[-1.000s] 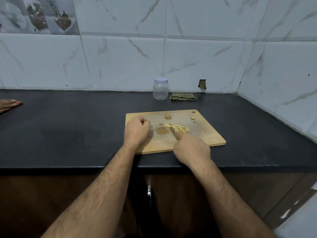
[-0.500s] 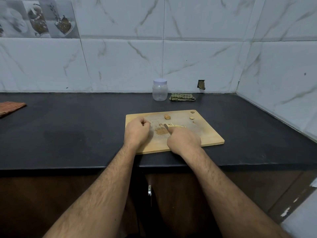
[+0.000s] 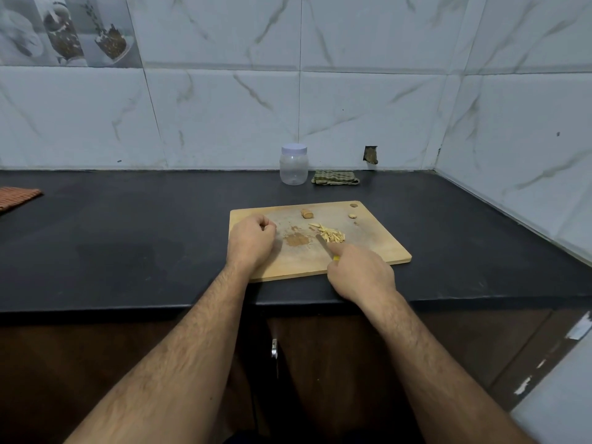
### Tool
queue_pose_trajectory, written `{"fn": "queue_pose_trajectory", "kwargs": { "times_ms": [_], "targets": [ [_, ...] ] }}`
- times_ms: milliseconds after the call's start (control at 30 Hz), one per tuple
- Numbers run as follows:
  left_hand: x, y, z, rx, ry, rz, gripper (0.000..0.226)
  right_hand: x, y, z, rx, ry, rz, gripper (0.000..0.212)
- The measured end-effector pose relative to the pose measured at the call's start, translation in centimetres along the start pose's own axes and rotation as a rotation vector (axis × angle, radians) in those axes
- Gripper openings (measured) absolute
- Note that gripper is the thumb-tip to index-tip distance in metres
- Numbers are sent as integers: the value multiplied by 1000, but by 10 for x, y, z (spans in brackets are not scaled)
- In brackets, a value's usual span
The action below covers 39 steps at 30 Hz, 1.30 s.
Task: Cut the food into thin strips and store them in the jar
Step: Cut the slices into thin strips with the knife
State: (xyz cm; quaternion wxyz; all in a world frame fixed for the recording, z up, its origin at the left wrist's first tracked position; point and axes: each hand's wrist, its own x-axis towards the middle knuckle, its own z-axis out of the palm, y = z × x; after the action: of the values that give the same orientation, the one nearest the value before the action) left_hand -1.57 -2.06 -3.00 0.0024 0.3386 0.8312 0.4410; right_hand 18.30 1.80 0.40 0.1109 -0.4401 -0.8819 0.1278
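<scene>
Most of the small knife (image 3: 324,244) is hidden: only a short dark length of blade and a speck of yellow handle show past the right hand (image 3: 360,272), whose fingers are curled round the handle with the forefinger laid along the blade's back. The blade tip lies just beside the near-left edge of the pile of pale yellow thin food strips (image 3: 328,234); whether it touches them cannot be told. The left hand (image 3: 250,243) rests on the left part of the rectangular light wooden cutting board (image 3: 378,248) with its fingers curled in a fist; whether anything is pinched inside it is hidden.

On the board, a patch of brown crumbs (image 3: 296,240) lies between the left hand and the strips. A small uncut brown stub of the food (image 3: 307,214) sits toward the board's far edge, and two tiny bits (image 3: 352,215) lie near the round hole in the board's far right corner, too small to identify. Beyond the board, against the wall, stands the clear plastic jar with a pale lid (image 3: 293,168), lid on, well apart from the strips; a folded green checked cloth (image 3: 335,177) lies just right of it. An orange-brown striped cloth (image 3: 16,197) is cut off far left of the board.

Half a second ago the right hand covered the strips; it has since drawn back toward the board's near edge, leaving them in view.
</scene>
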Motion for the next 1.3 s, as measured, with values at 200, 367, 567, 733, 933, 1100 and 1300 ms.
{"fn": "queue_pose_trajectory", "kwargs": {
  "times_ms": [200,367,567,733,933,1100,1300],
  "targets": [
    [-1,0,-1,1,-2,1,20,-1,1,-1,-1,16,-1,53],
    [-2,2,-2,-4,-29,17,19,10,-9,0,21,-7,-13,61],
    [-2,4,-3,24,-51,7,18,30,-24,-1,52,-3,-1,40],
    [4,9,-1,118,-74,0,14,40,-26,4,123,32,67,29],
    [22,25,24,68,-130,70,17,49,-19,10,191,41,131,30],
    [43,43,48,113,-131,139,37,53,-16,13,161,83,111,30],
    [55,44,58,210,-188,150,41,56,-16,15,162,109,129,28]
  ]
}}
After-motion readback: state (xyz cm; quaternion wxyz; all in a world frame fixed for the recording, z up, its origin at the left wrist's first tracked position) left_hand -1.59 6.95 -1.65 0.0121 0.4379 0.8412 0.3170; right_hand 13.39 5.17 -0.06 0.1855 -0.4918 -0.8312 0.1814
